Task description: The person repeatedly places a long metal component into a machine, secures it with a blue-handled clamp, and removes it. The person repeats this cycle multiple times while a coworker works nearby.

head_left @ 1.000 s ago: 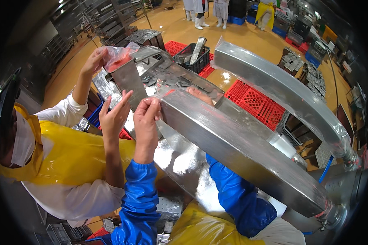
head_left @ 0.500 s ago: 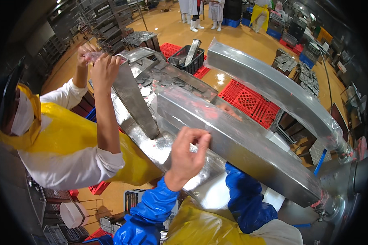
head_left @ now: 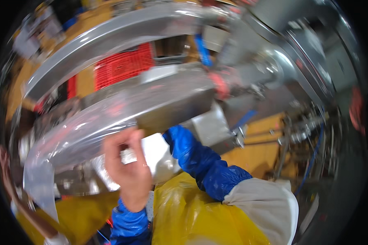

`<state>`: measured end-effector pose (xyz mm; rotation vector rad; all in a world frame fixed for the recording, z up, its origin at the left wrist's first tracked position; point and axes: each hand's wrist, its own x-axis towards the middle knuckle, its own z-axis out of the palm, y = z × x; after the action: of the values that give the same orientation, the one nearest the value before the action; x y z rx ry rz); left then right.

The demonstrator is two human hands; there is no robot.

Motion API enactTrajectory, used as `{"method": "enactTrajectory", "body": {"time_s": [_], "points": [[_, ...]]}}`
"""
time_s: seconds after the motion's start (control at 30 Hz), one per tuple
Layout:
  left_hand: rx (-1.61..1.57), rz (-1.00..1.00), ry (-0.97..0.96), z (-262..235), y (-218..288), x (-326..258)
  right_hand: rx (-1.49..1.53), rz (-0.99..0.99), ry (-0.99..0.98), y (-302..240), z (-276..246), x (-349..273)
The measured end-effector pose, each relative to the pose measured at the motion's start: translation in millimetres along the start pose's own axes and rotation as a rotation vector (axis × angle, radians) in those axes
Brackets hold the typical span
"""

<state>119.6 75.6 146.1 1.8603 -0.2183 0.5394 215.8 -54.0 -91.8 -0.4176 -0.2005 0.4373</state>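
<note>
A long rectangular metal tube [head_left: 176, 108] slants across the middle, its left part wrapped in a clear plastic sleeve [head_left: 90, 130]. The sleeve's loose end hangs down at the far left. My left hand [head_left: 129, 165] is at the tube's near side, fingers curled, thumb and fingertips pinched at the sleeve's edge; the picture is blurred here. My right hand is hidden behind or under the tube; only its blue sleeve cover [head_left: 204, 155] shows. Reddish material [head_left: 220, 85] shows where the tube meets the machine's round outlet [head_left: 270, 67].
A second plastic-covered metal tube [head_left: 122, 28] runs behind. Past it, a red crate [head_left: 124, 65] rests on the floor. The large steel machine [head_left: 290, 36] fills the upper right. At lower left, a co-worker's forearm [head_left: 28, 216] and yellow apron [head_left: 81, 212] are close by.
My view has swung to the right, bringing more of the machine into sight. The co-worker has shifted to the lower left edge. More of the sleeve's loose end now shows, drooping.
</note>
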Motion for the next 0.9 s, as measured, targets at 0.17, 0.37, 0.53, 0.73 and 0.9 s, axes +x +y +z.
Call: {"method": "enactTrajectory", "body": {"time_s": [0.17, 0.37, 0.53, 0.73, 0.9], "points": [[-0.138, -0.095, -0.057, 37.6, 17.0, -4.3, 0.087, -0.222, 0.539, -27.4, -81.4, -151.0], [-0.196, -0.047, -0.039, 107.0, 34.2, -16.3, -0.652, -0.64, 0.519, -143.9, 28.4, -246.8], [-0.228, 0.046, -0.152, 187.6, 83.2, -36.4, -1.139, -0.561, 0.568, -160.2, 58.0, -231.5], [-0.394, 0.219, -0.217, 210.5, 76.2, -33.7, -0.979, -0.476, 0.555, -181.0, 43.9, -246.5], [-0.035, 0.529, -0.314, 141.4, 82.3, -36.0, -0.948, -0.422, 0.443, -197.8, 52.4, -248.5]]}}
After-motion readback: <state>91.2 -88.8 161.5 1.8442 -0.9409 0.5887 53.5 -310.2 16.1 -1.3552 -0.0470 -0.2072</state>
